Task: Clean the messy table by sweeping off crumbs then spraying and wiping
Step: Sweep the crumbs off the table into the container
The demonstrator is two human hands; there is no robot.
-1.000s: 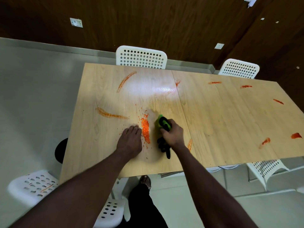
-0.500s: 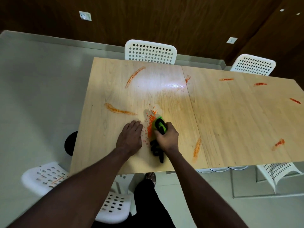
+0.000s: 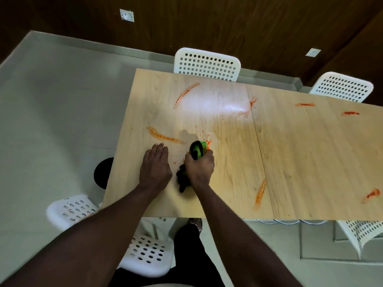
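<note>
Right hand (image 3: pixel 200 169) curls around a green-and-black hand brush (image 3: pixel 198 151) on the wooden table (image 3: pixel 290 162), with orange crumbs (image 3: pixel 208 142) at its far end. Left hand (image 3: pixel 156 166) lies flat just left, fingers straight.

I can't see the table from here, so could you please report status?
Left hand flat on table. Right hand grips green brush, orange crumbs at its head. Smears unwiped, nothing blocking.

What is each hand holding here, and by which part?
The right hand grips the green-and-black hand brush round its middle; left hand lies flat on the wooden table, holding nothing.
</note>
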